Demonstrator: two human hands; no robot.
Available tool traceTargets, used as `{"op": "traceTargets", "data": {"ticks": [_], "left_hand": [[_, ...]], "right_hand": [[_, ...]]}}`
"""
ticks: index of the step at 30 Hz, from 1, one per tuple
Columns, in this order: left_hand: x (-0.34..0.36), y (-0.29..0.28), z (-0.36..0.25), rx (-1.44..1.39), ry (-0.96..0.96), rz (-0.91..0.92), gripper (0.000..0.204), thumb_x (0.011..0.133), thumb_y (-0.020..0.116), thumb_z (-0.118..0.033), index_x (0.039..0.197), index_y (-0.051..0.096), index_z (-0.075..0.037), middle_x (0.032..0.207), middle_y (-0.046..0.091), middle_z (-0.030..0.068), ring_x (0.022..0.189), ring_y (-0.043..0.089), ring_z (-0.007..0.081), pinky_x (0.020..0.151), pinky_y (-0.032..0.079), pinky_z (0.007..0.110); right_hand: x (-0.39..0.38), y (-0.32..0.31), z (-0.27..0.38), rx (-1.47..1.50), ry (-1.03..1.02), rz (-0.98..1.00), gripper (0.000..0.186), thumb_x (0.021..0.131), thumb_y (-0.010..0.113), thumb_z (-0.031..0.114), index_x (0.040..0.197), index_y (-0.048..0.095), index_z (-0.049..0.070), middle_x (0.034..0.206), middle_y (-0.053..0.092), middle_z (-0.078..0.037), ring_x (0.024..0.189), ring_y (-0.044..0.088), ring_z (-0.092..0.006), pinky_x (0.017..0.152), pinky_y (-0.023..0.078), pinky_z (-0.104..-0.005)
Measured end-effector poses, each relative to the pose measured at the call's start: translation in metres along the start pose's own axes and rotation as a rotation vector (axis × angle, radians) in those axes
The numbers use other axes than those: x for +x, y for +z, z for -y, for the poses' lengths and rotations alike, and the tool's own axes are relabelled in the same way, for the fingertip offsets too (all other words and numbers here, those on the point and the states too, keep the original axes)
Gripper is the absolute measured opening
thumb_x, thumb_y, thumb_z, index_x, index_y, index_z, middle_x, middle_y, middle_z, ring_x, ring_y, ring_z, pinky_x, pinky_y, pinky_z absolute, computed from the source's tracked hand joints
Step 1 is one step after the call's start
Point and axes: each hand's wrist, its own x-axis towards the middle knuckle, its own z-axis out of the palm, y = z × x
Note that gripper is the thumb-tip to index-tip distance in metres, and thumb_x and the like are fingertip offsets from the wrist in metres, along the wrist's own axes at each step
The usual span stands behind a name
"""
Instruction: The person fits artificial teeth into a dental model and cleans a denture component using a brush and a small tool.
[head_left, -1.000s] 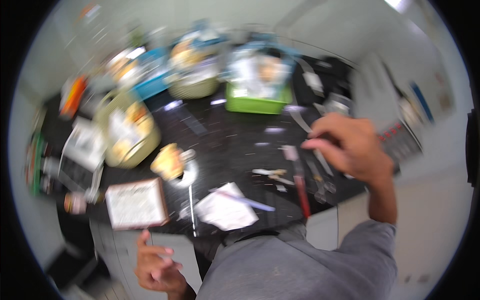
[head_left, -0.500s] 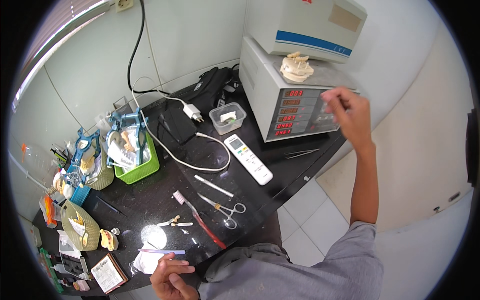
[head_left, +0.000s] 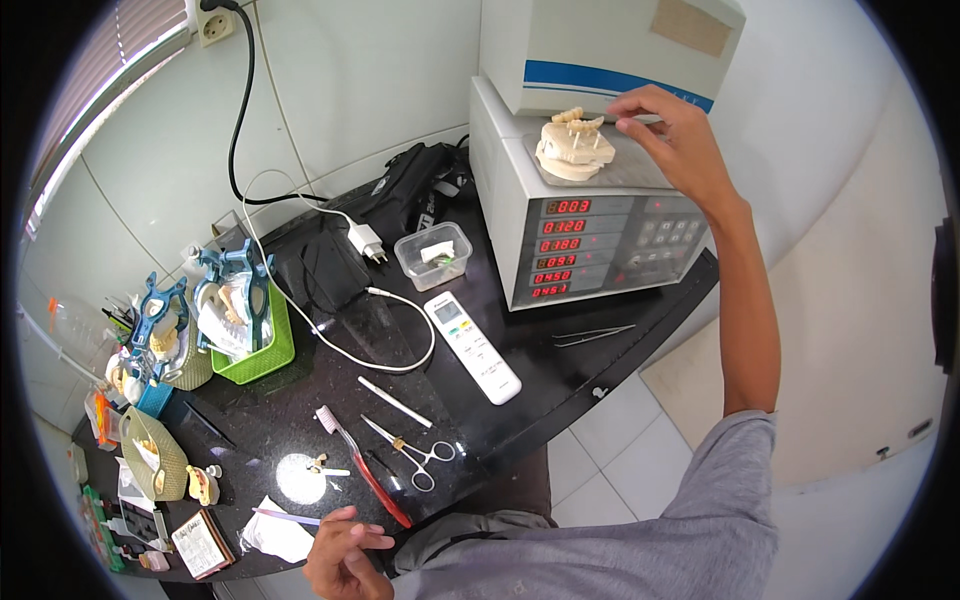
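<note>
A cream dental cast (head_left: 572, 165) stands on the metal top of a grey box-shaped device (head_left: 497, 190) with red digital displays. Thin pins rise from the cast, and a tooth-coloured bridge (head_left: 578, 123) sits over them. My right hand (head_left: 685, 145) is just right of the bridge, thumb and index finger apart, nothing visible between them. Low in the view, my left hand (head_left: 345, 558) is open with loosely bent fingers. It is close to a purple stick-like tool (head_left: 285, 516) on white tissue (head_left: 278, 537) and to a red-handled toothbrush (head_left: 375, 485).
Scissor-like forceps (head_left: 408, 448), a white stick (head_left: 395, 402), a remote control (head_left: 472, 348) and tweezers (head_left: 594, 335) lie on the black counter. A clear tub (head_left: 433, 255), white charger cable (head_left: 330, 345) and green basket (head_left: 255, 367) stand or lie farther back.
My right hand has moved up and left, from before the device's panel to beside the bridge. The view has shifted slightly. My left hand stays near the lower edge.
</note>
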Motion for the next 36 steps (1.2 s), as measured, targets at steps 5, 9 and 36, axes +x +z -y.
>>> {"op": "traceTargets", "data": {"ticks": [5, 9, 36], "left_hand": [[0.007, 0.007, -0.003, 0.023, 0.030, 0.013, 0.024, 0.097, 0.047, -0.013, 0.104, 0.062, 0.004, 0.067, 0.064, 0.0140, 0.066, 0.063, 0.0248, 0.081, 0.049, 0.042], [0.011, 0.011, -0.003, 0.013, 0.038, 0.020, 0.022, 0.097, 0.048, -0.012, 0.104, 0.062, 0.004, 0.067, 0.064, 0.0139, 0.065, 0.063, 0.0242, 0.080, 0.049, 0.042], [-0.004, 0.010, 0.008, 0.115, -0.054, -0.049, 0.019, 0.096, 0.043, -0.010, 0.095, 0.060, -0.002, 0.056, 0.059, 0.0081, 0.060, 0.062, 0.0197, 0.087, 0.046, 0.042]], "right_hand": [[0.008, 0.005, -0.010, 0.014, -0.024, -0.008, 0.016, 0.088, 0.060, 0.010, 0.100, 0.066, 0.001, 0.093, 0.067, -0.006, 0.086, 0.063, -0.0181, 0.080, 0.053, -0.0327], [0.025, 0.001, -0.018, -0.010, -0.027, 0.009, 0.015, 0.088, 0.060, 0.011, 0.097, 0.067, 0.000, 0.084, 0.067, -0.009, 0.080, 0.064, -0.0193, 0.077, 0.052, -0.0307], [0.080, 0.003, 0.010, -0.255, -0.061, 0.552, 0.016, 0.080, 0.064, 0.008, 0.093, 0.071, 0.001, 0.084, 0.070, -0.013, 0.080, 0.065, -0.0234, 0.075, 0.050, -0.0338]]}}
